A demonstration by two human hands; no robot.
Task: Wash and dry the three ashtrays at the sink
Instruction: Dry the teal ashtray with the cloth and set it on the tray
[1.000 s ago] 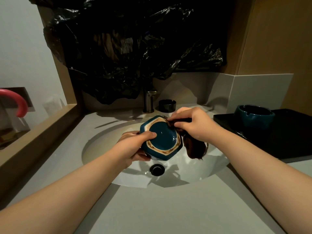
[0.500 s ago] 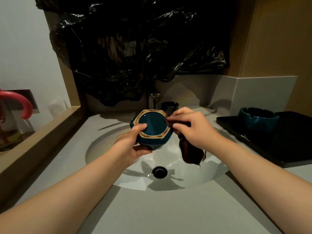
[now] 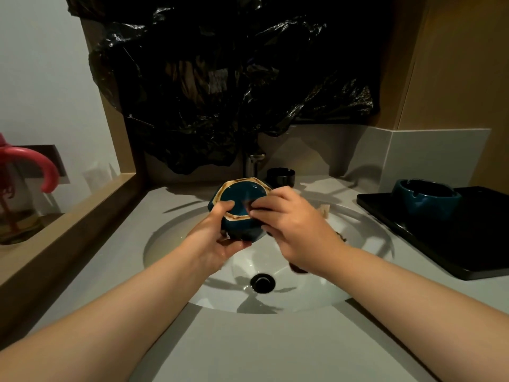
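Note:
Over the white sink basin (image 3: 176, 238) my left hand (image 3: 217, 238) grips a teal hexagonal ashtray (image 3: 242, 199) with a tan rim, its underside tilted toward me, thumb on the base. My right hand (image 3: 292, 230) pinches a dark brown cloth (image 3: 298, 268) against the ashtray's right edge; most of the cloth is hidden under the hand. A small black ashtray (image 3: 281, 176) stands on the counter beside the faucet (image 3: 254, 164). A second teal ashtray (image 3: 425, 198) sits on a black tray (image 3: 468, 244) at the right.
The drain (image 3: 263, 282) lies below my hands. Black plastic sheeting (image 3: 225, 86) hangs over the wall behind the faucet. A wooden ledge (image 3: 68, 216) runs along the left, with a pink curved object (image 3: 41, 166) beyond it. Grey countertop (image 3: 248, 346) spreads in front.
Both hands have lifted the ashtray higher and farther from me, and it has tilted more upright. My right hand with the cloth has slid in over the ashtray's right edge.

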